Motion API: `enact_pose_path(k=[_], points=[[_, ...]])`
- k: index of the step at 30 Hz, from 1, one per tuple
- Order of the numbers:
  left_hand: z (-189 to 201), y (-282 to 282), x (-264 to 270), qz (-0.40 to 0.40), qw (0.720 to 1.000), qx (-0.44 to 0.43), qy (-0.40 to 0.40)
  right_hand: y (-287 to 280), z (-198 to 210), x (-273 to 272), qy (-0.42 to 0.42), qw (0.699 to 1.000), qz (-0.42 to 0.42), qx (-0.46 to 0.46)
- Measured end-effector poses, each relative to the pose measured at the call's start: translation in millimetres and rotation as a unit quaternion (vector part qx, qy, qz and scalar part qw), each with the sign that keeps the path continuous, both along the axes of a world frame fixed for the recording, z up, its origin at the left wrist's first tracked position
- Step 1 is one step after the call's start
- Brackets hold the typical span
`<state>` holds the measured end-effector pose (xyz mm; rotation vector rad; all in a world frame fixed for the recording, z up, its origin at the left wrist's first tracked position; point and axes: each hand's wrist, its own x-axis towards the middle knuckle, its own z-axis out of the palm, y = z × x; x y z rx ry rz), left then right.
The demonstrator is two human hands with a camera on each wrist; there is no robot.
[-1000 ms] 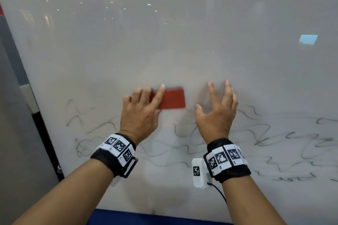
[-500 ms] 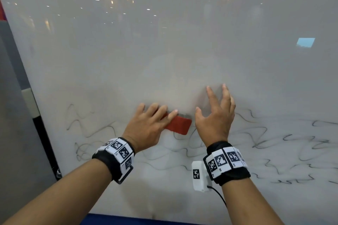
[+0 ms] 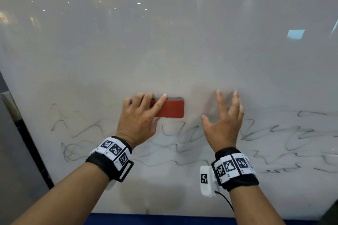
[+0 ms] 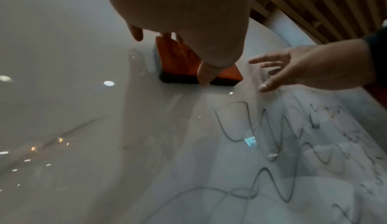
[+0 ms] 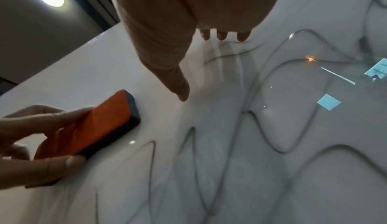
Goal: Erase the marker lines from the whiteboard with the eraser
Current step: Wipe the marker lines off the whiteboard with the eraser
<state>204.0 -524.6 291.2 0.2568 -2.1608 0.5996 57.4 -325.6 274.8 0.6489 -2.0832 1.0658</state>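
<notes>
Red-backed eraser (image 3: pixel 169 108) gripped flat on whiteboard (image 3: pixel 164 51) by left hand (image 3: pixel 140 120), which hides its left end; right hand (image 3: pixel 224 124) spread, empty, beside it. Marker lines (image 3: pixel 182 149) faint leftward.

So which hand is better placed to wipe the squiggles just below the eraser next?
Left. The left hand already grips the eraser flat on the whiteboard, directly above the marker lines. The right hand is open and holds nothing.
</notes>
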Motion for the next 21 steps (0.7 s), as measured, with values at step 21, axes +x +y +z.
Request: enact_pose_path(k=[21], points=[[-2, 14, -13, 0.032, 0.999, 0.026, 0.018, 6, -8, -7, -0.003, 1.0, 0.005, 0.01]])
